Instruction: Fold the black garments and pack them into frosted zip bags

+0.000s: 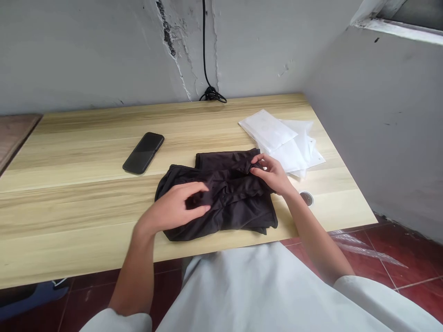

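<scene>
A dark black garment, looking like a pair of shorts [235, 214], lies rumpled near the table's front edge, with its wide end on the left and two leg-like parts on the right. My right hand [272, 174] pinches a bit of its fabric at the upper right between thumb and fingers. Over the left part of the cloth rests my left hand [175, 207], thumb and fingers spread apart and curved. Whether those left fingertips press into the fabric I cannot tell.
Several white translucent plastic bags [277, 133] lie overlapped at the back right, close to my right hand. A black phone [143, 153] lies back left. A round cable-hole cover [307, 198] sits in the wooden table [76, 198]. A coiled black cable [212, 93] rests against the wall.
</scene>
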Tool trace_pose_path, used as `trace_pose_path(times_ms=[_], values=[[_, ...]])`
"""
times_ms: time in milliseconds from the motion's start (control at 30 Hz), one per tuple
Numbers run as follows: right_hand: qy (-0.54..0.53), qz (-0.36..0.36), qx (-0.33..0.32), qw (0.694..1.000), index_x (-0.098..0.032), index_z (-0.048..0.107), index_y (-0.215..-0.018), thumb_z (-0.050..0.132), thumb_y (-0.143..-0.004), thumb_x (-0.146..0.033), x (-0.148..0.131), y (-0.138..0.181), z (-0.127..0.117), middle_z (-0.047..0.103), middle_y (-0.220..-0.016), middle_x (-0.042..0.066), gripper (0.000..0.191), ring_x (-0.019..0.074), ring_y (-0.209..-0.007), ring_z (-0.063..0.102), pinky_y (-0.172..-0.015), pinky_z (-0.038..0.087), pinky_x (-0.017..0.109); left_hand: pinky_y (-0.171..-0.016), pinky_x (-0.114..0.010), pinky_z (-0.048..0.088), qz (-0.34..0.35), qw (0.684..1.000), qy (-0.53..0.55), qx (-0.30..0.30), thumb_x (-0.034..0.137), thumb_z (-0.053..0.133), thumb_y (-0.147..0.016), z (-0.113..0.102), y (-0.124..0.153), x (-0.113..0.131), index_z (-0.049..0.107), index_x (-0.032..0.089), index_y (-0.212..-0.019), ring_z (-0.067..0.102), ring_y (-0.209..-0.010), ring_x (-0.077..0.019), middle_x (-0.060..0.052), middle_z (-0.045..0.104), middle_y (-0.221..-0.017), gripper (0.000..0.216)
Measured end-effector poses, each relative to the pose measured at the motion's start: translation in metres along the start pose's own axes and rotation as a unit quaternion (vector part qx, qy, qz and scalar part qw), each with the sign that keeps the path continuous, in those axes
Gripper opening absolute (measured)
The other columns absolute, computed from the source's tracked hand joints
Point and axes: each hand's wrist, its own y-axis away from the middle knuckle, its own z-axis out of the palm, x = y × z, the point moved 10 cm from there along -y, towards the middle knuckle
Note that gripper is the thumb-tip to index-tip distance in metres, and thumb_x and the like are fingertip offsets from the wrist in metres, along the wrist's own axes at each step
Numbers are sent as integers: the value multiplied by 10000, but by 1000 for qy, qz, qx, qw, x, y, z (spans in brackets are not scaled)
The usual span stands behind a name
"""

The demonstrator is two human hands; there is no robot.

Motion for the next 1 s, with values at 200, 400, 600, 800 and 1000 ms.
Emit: trace_pose_path(times_ms=[200,400,600,800,1000], values=[[43,47,8,998,-342,591,-1278,780,-850,-476,12,36,-28,635,-868,-32,486,138,-556,504,-485,389,272,-764,-374,499,-149,979,-43,129,677,660,-853,-51,80,-64,666,303,-800,657,-864,-261,1,752,-909,378],[217,-100,-18,971,-345,450,-1542,782,-832,-366,-21,28,-30,490,-1582,115,784,349,-1317,596,-1057,534,528,-885,-401,536,-100,959,-51,260,465,628,-987,-68,56,-33,702,289,-939,685,-913,-241,1,745,-964,197],[258,-144,-71,953,-296,577,-1441,703,-800,-260,-46,-21,-8,745,-1118,56,653,319,-1120,688,-1084,504,541,-1073,-450,482,47,995,-71,52,341,652,-911,-8,-51,5,734,304,-1216,631,-1224,-305,-68,685,-1293,318],[198,-155,29,967,-250,690,-1148,636,-744,-210,-45,-49,-28,660,-803,-3,410,226,-786,657,-841,578,421,-762,-392,484,-56,986,-96,125,436,610,-941,-31,-89,-30,706,247,-835,660,-785,-274,-57,702,-796,237],[275,-187,113,936,-236,714,-1064,608,-809,-233,-47,-34,-37,702,-960,79,277,287,-940,674,-846,549,450,-746,-377,461,-108,963,-161,186,358,644,-913,-38,-80,-32,678,250,-1061,663,-847,-297,-73,701,-893,185]])
